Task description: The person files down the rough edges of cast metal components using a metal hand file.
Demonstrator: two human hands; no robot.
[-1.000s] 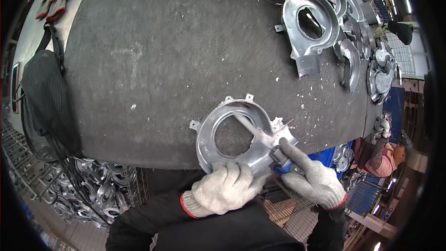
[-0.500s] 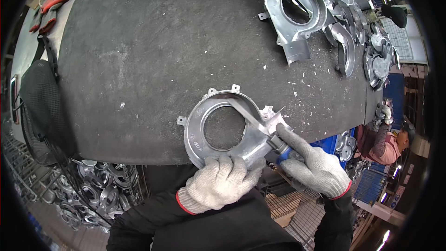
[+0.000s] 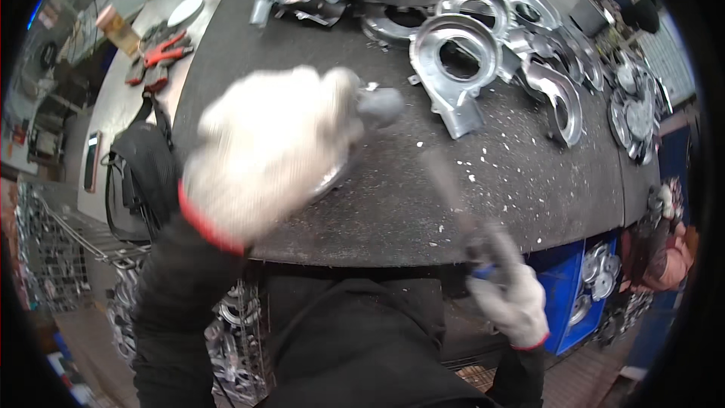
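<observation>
Left gloved hand [image 3: 264, 147] blurred, left of centre; curved metal rim [image 3: 334, 179] shows at its lower edge, grip can't be told. Right gloved hand [image 3: 515, 301], lower right, closed round long-bladed hand tool [image 3: 444, 181]. Volute-shaped metal housings [image 3: 433, 53] heaped upper right.

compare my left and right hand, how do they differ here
The left hand looks much larger in the picture than the right hand. The left hand is over the dark tabletop, while the right hand is at its near edge, near the blue bin. The right hand grips a blurred blade-like tool; what the left hand holds, if anything, is unclear. Both wear whitish gloves with red cuff edges.
</observation>
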